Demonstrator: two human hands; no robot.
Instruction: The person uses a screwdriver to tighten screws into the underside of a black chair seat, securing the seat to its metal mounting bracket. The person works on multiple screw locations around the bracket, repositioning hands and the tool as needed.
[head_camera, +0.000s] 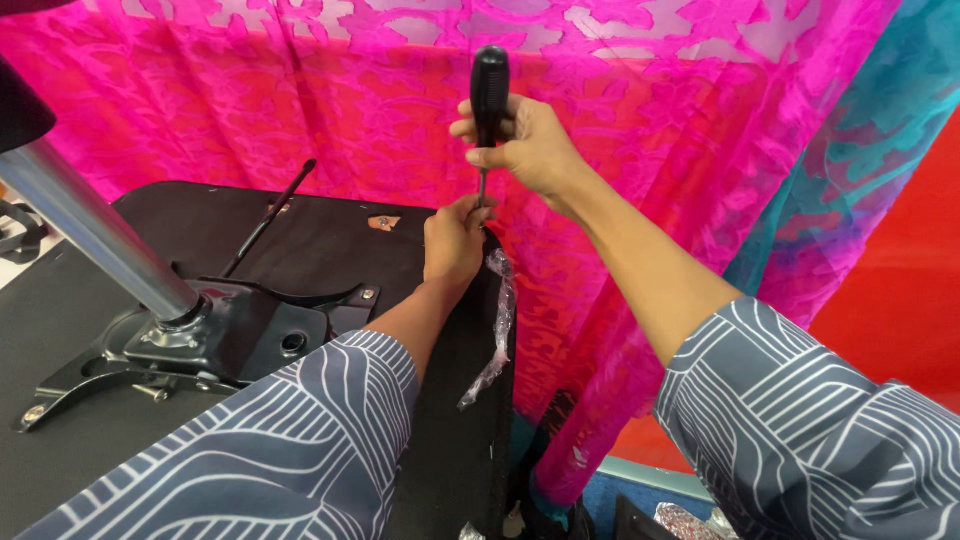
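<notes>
Fig.: Right hand (527, 148) closed round black handle of screwdriver (488, 95), held upright w/ shaft pointing down at far right edge of upturned black seat base (300, 240). Left hand (453, 243) closed at shaft tip, fingers pinching near the edge; what it pinches can't be told. Clear plastic wrap (498, 325) hangs down the right edge just below left hand. Black metal mechanism plate (235, 335) w/ silver gas cylinder (95, 230) sits toward near left of base; thin black lever (268, 218) beside it. Pink patterned cloth (650, 80) behind.
</notes>
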